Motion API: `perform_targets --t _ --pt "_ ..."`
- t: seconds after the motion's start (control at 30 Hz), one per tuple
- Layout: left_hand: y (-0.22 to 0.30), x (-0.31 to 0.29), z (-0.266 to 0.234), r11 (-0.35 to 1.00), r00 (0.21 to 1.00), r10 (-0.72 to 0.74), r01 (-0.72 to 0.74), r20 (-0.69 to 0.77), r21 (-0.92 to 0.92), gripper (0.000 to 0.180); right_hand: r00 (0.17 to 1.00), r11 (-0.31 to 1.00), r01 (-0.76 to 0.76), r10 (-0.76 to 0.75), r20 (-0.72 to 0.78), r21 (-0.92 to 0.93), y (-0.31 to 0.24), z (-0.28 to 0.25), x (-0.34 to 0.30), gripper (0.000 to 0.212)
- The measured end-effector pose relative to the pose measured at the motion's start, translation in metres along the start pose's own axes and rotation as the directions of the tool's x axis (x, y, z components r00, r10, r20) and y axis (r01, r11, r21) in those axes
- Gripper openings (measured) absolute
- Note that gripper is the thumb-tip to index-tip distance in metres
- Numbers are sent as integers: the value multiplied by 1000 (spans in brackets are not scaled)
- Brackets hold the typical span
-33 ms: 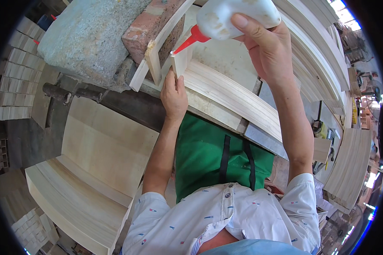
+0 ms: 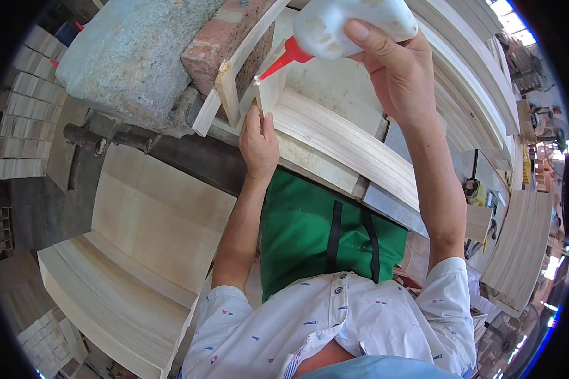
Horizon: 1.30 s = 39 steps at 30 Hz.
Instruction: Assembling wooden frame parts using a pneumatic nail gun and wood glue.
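Observation:
My right hand (image 2: 395,66) grips a white squeeze bottle (image 2: 335,28), tilted so that its red nozzle (image 2: 289,55) points down to the left. The nozzle tip meets the upper end of a small pale wooden board (image 2: 270,88), where a white blob shows. Closed round the lower part of that board is my left hand (image 2: 259,140), holding it upright at the table edge. Just left of it, another thin wooden strip (image 2: 227,95) leans close to a red brick (image 2: 215,47), with a yellowish crumbly patch at its top.
A big rough stone block (image 2: 129,63) sits beside the brick. Long wooden planks (image 2: 348,142) lie along the table to the right. A wooden stack (image 2: 117,297) stands at lower left, and piled wood blocks (image 2: 28,120) at far left. Green cloth (image 2: 303,234) covers my lap.

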<state>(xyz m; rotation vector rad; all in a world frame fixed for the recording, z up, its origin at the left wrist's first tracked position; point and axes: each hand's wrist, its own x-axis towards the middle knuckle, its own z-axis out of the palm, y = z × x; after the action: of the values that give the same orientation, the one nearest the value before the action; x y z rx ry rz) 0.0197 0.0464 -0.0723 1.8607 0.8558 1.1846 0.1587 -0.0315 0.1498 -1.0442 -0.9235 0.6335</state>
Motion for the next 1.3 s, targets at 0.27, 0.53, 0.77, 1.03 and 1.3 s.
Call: perform_targets --t 0.27,0.53,0.77,1.03,1.3 --pt "5 0 -1 1000 1000 2 -3 19 26 34 999 999 32 -33 -16 -26 10 -19 13 40" --pt "5 1 1 999 998 -30 29 48 26 33 994 998 2 -8 -105 -59 -2 -18 24 49" --pt "0 0 -3 998 999 -19 17 26 64 33 994 990 41 -53 -90 -132 3 -27 41 50" --pt "1 -4 6 993 990 -121 121 78 5 39 933 983 74 -129 -337 -170 -32 -64 10 44" --pt "9 -15 -17 965 959 258 -250 -118 76 57 709 938 113 -307 -634 -328 -142 -165 -169 42"
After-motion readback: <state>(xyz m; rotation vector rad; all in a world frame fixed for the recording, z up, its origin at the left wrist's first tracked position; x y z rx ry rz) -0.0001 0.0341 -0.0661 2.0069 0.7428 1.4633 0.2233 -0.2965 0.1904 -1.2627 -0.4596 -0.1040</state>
